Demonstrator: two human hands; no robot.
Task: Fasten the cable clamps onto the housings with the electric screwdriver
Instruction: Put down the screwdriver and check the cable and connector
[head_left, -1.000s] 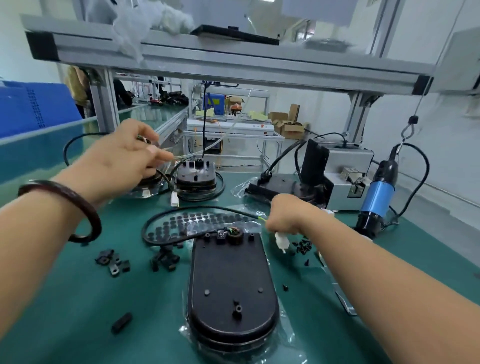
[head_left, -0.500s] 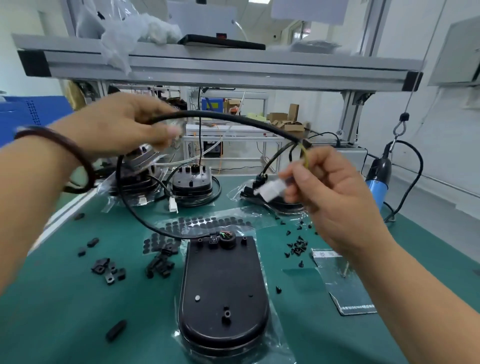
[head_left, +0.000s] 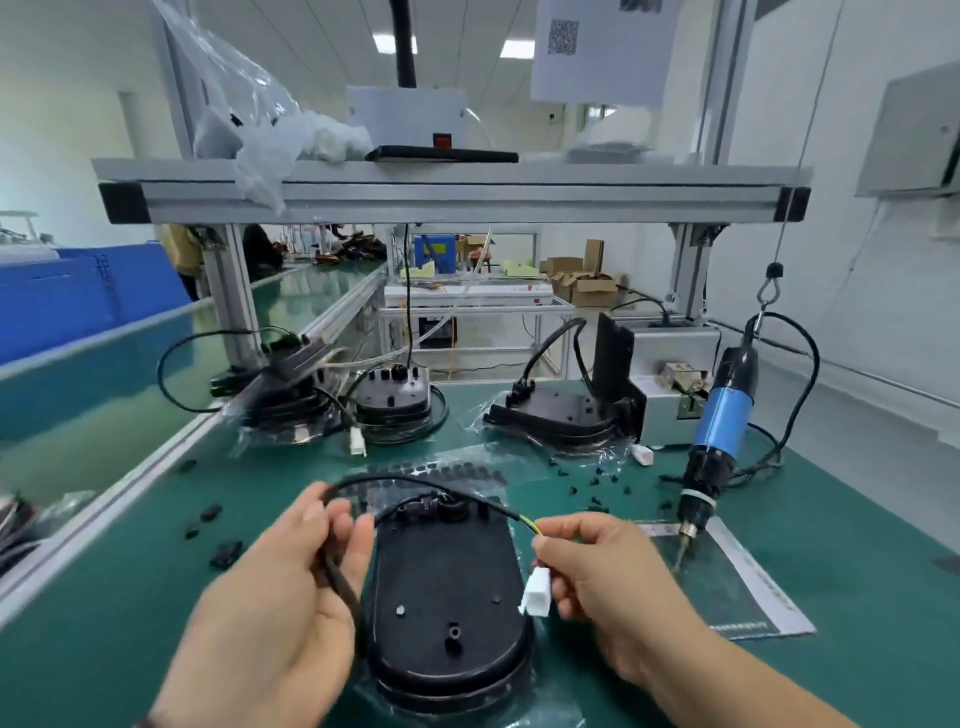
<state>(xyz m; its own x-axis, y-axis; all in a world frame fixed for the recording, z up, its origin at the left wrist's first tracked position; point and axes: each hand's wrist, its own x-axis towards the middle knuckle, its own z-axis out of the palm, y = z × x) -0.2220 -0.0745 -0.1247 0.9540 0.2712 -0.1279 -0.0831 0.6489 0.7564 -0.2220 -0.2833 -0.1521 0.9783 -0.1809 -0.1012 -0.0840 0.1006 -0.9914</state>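
Green bench (head_left: 857, 519) under shelf (head_left: 452, 195); housing (head_left: 447, 587) between hands.

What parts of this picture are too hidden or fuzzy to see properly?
Head view:
- Housing left edge: hidden behind the left hand and black cable.
- Electric screwdriver bit: blurred.
- Loose black pieces on the mat: too small to name.
- Forearms: cut off by bottom edge.

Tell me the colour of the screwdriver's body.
Blue, with black ends: the electric screwdriver, clearest in the head view.
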